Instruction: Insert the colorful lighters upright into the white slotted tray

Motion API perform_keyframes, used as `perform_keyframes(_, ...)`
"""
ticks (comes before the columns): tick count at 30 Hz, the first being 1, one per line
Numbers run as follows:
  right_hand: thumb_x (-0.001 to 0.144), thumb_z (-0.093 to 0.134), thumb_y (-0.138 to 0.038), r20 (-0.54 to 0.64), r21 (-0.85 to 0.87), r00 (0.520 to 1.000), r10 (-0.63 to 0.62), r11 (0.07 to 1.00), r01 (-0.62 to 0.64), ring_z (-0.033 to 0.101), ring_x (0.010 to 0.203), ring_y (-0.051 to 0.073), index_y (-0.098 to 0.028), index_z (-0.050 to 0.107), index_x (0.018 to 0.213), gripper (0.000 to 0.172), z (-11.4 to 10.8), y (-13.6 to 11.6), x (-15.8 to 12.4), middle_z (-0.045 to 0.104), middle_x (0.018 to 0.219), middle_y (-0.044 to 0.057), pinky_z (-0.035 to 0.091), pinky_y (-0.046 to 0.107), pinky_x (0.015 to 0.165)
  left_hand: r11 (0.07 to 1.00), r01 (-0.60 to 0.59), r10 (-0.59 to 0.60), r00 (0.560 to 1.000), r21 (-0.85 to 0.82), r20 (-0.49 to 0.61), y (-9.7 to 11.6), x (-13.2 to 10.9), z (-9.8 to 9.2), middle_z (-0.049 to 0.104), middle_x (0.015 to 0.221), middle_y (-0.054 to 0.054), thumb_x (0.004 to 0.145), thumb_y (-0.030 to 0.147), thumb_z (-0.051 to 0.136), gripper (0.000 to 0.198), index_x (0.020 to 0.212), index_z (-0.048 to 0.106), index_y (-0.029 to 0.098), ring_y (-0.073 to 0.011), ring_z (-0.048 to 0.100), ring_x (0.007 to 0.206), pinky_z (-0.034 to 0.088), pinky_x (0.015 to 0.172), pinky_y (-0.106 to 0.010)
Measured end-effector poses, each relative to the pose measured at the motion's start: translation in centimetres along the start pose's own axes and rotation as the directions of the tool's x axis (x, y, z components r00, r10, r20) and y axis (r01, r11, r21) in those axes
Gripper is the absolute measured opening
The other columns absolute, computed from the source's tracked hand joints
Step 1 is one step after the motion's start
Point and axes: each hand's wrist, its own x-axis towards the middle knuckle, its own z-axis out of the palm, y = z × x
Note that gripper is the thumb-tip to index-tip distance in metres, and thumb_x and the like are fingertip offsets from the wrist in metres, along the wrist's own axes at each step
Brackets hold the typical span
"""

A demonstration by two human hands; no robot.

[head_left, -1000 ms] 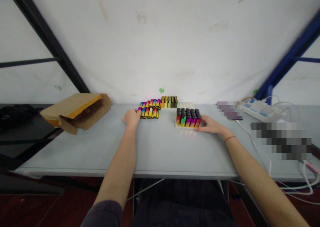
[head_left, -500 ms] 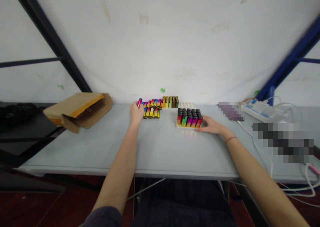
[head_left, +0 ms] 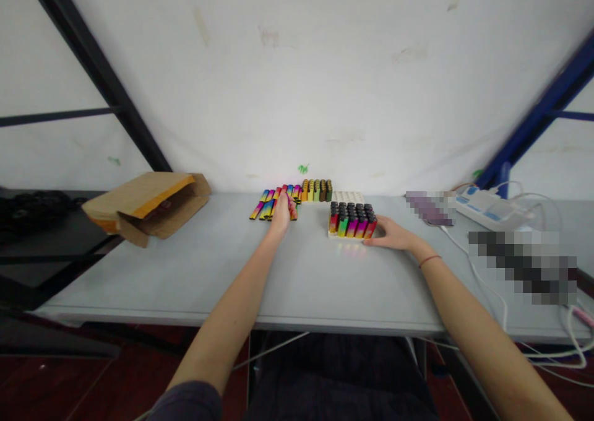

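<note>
My right hand [head_left: 392, 233] grips the right end of a white tray [head_left: 338, 235], its thumb at the front corner. Upright lighters [head_left: 351, 226] with black tops and shiny, multicoloured bodies stand in that tray in rows. My left hand [head_left: 281, 215] reaches over shiny rainbow-coloured lighter sleeves [head_left: 268, 209] that lie flat in two rows. Its fingers are partly hidden, and whether they hold a sleeve does not show. A purple and yellow sleeve [head_left: 257, 210] lies at the left end of the front row.
Behind stand upright yellow, green and brown sleeves [head_left: 317, 190], beside a white tray with holes [head_left: 349, 195]. An open brown paper bag [head_left: 153, 204] lies at the left. A power strip [head_left: 487, 204], a purple object [head_left: 427, 207] and white cables are at the right.
My left hand has let go of the purple sleeve, which now lies at the row's left end, and has moved right over the other sleeves. My right hand stays on the tray.
</note>
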Motion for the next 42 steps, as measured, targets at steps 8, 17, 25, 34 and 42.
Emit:
perform_keyframes(8,0.077,0.084,-0.062,0.004,0.003,1.000,0.002,1.000,-0.002,0.058,0.140,0.043,-0.022,0.069,0.140,0.076,0.1,-0.1,0.0,0.066,0.151,0.012,0.040,0.063,0.123,0.983,0.126,-0.127,0.992,-0.132,0.005,1.3,-1.1,0.7,0.030,0.049,0.010,0.094,0.082,0.044,0.062,0.073,0.041,0.023,-0.0055,0.026,0.037,0.025,0.039,-0.018)
perform_keyframes(17,0.076,0.084,-0.061,0.016,-0.007,1.000,0.026,1.000,-0.026,0.054,0.145,0.044,-0.022,0.068,0.141,0.078,0.0,-0.1,-0.1,0.064,0.153,0.013,0.037,0.064,0.126,0.955,0.234,-0.259,0.957,-0.183,-0.128,2.5,-1.7,0.8,0.017,0.042,0.010,0.098,0.071,0.037,0.060,0.059,0.028,0.025,-0.0058,0.014,0.033,0.009,0.035,-0.019)
perform_keyframes(25,0.076,0.085,-0.060,0.000,0.005,1.000,0.006,1.000,-0.006,0.058,0.141,0.044,-0.019,0.070,0.138,0.076,0.2,0.1,0.1,0.065,0.152,0.015,0.039,0.064,0.123,0.954,0.216,-0.251,0.955,-0.209,-0.158,2.4,-1.8,1.3,0.019,0.042,0.011,0.097,0.061,0.043,0.053,0.061,0.031,0.025,-0.0058,0.014,0.033,0.011,0.035,-0.017)
perform_keyframes(34,0.076,0.085,-0.059,0.006,-0.004,1.000,0.017,1.000,-0.017,0.057,0.142,0.042,-0.020,0.069,0.140,0.076,0.1,0.0,0.0,0.065,0.152,0.014,0.040,0.061,0.124,0.944,0.251,-0.271,0.960,-0.214,-0.073,2.1,-2.3,1.5,0.017,0.041,0.010,0.094,0.077,0.040,0.065,0.057,0.029,0.025,-0.0054,0.013,0.032,0.009,0.034,-0.019)
perform_keyframes(42,0.078,0.084,-0.059,0.005,-0.005,1.000,0.009,1.000,-0.009,0.058,0.141,0.041,-0.022,0.068,0.140,0.075,0.1,0.0,-0.1,0.066,0.151,0.013,0.040,0.061,0.124,0.953,0.253,-0.265,0.962,-0.164,-0.057,1.8,-1.9,1.4,0.021,0.041,0.010,0.098,0.062,0.041,0.055,0.059,0.031,0.024,-0.0054,0.013,0.032,0.010,0.035,-0.018)
